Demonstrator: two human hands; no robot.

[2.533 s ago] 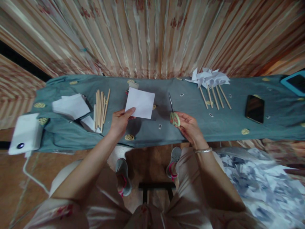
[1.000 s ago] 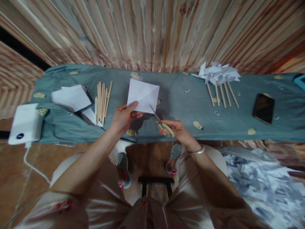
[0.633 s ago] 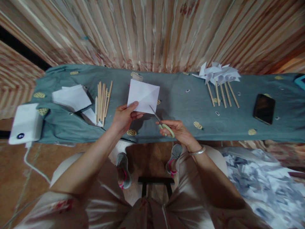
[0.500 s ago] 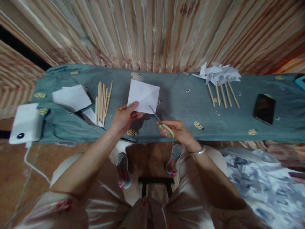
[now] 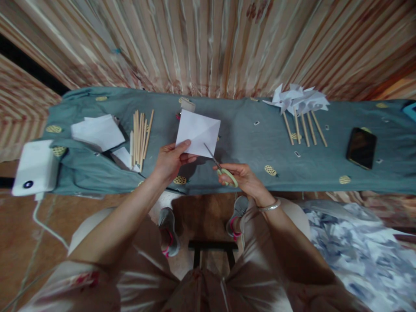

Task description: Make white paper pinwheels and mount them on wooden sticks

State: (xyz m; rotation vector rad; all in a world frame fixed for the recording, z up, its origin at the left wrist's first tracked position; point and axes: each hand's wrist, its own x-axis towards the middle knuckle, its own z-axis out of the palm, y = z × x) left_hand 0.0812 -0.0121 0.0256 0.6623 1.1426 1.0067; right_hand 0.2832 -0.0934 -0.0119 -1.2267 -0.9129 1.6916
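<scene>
My left hand (image 5: 173,160) pinches the lower left edge of a square white sheet of paper (image 5: 198,130), thumb on top and fingers beneath. Faint diagonal creases run across the sheet, which is held above the cloth. In my right hand (image 5: 242,175) are scissors (image 5: 229,177) with pale green handles. Their blades lie at the paper's lower right part, pointing toward its middle; I cannot tell how far apart the blades are. Left of the paper lies a row of thin wooden sticks (image 5: 139,138), beside a stack of white paper sheets (image 5: 97,132).
Several white paper pinwheels (image 5: 299,99) on sticks lie on the green tablecloth (image 5: 240,143) at the right, near a dark phone (image 5: 361,148). A white device (image 5: 34,167) with a cable sits at the left edge. Below right is a heap of white paper pieces (image 5: 367,247).
The paper and my left hand have shifted slightly to the right, toward the scissors. My right hand and the scissors look almost unmoved.
</scene>
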